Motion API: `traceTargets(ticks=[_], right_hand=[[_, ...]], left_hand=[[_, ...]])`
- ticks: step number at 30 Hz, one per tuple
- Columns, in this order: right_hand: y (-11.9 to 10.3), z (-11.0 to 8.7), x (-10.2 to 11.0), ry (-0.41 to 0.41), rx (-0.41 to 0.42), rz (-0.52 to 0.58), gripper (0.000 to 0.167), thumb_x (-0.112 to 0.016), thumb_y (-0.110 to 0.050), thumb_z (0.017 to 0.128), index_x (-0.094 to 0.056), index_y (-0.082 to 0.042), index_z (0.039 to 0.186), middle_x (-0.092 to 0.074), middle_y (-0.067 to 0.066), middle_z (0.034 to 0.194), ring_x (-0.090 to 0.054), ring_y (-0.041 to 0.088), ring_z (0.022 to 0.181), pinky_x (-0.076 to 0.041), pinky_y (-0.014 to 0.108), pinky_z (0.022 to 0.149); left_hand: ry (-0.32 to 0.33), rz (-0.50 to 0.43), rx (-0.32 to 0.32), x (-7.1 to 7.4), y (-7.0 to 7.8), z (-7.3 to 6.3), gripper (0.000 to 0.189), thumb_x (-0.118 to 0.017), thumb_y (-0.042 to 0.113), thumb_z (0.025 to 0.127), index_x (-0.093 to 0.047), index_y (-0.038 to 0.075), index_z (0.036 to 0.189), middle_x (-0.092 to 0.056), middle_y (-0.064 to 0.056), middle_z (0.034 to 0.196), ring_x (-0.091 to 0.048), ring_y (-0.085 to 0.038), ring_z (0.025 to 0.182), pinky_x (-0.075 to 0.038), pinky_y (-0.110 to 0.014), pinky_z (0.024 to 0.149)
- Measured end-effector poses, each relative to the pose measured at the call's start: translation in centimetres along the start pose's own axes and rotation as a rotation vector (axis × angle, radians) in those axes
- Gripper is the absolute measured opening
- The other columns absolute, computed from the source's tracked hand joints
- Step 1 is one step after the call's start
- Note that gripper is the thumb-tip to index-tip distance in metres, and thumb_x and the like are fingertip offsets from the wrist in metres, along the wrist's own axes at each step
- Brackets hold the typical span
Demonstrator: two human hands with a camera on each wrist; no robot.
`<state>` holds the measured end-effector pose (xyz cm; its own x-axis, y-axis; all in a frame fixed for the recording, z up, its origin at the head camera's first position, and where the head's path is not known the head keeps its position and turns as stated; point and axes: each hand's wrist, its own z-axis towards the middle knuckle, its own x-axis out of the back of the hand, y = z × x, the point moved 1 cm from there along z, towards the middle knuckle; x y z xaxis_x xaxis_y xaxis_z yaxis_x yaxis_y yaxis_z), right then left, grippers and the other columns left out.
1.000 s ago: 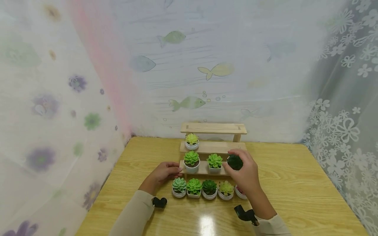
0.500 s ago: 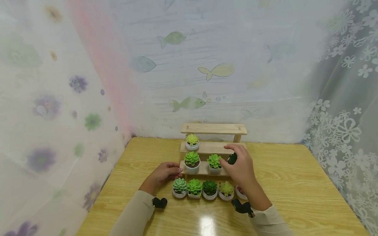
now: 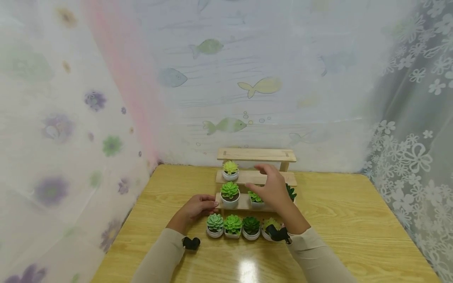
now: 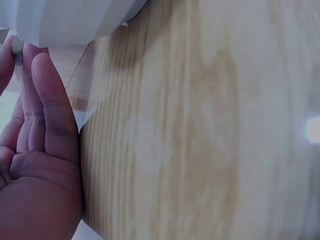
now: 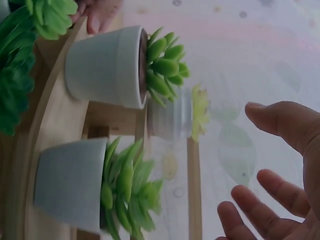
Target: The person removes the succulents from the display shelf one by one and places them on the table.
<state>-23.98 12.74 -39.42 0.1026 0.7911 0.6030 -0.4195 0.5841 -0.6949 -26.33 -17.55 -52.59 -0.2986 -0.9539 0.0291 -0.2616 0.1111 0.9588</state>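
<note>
Indoor corner, exact kind of room unclear: wood-grain table against fish-print backdrop, flower-patterned hangings alongside.

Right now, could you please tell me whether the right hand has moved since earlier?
Yes: in the head view, the right hand has moved left and upward relative to the wooden rack, toward its middle.
</note>
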Motion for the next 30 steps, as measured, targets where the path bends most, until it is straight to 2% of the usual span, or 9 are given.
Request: traceTargets(ticks=[7, 16, 24, 30], right_hand=[[-0.4, 1.9, -1.6, -0.132, -0.123, 0.109, 0.075, -0.086, -0.039, 0.085, -0.052, -0.019, 0.149, -0.057, 0.009, 0.147, -0.054, 0.032, 0.134, -0.054, 0.054, 0.1], [-0.9, 3.7, -3.3, -0.172, -0.214, 0.154, 0.077, -0.087, -0.037, 0.085, -0.051, -0.016, 0.15, -0.058, 0.01, 0.147, -0.055, 0.032, 0.136, -0.056, 0.054, 0.099], [-1.2, 5.4, -4.5, -0.251, -0.262, 0.068, 0.084, -0.086, -0.045, 0.084, -0.049, -0.014, 0.153, -0.056, 0.012, 0.148, -0.056, 0.035, 0.134, -0.053, 0.056, 0.103], [-1.3, 6.0, -5.2, -0.263, -0.266, 0.045, 0.081, -0.086, -0.043, 0.084, -0.052, -0.011, 0.15, -0.06, 0.013, 0.144, -0.06, 0.034, 0.127, -0.054, 0.053, 0.101]], left_hand=[[-0.006, -0.001, 0.003, 0.0, 0.0, 0.1, 0.049, -0.072, 0.019, 0.099, -0.056, -0.009, 0.136, -0.075, -0.009, 0.103, -0.075, -0.013, 0.091, -0.061, -0.025, 0.079], [-0.012, 0.016, -0.001, 0.2, 0.0, -0.1, 0.048, -0.07, 0.019, 0.101, -0.055, -0.009, 0.137, -0.076, -0.008, 0.104, -0.076, -0.014, 0.091, -0.061, -0.025, 0.079], [-0.002, -0.002, -0.006, 0.1, -0.1, 0.1, 0.043, -0.071, 0.017, 0.1, -0.058, -0.008, 0.133, -0.075, -0.008, 0.102, -0.076, -0.014, 0.089, -0.061, -0.024, 0.077], [-0.01, 0.009, -0.01, 0.1, 0.0, 0.0, 0.047, -0.07, 0.017, 0.1, -0.056, -0.009, 0.136, -0.075, -0.008, 0.102, -0.076, -0.013, 0.089, -0.061, -0.024, 0.078]])
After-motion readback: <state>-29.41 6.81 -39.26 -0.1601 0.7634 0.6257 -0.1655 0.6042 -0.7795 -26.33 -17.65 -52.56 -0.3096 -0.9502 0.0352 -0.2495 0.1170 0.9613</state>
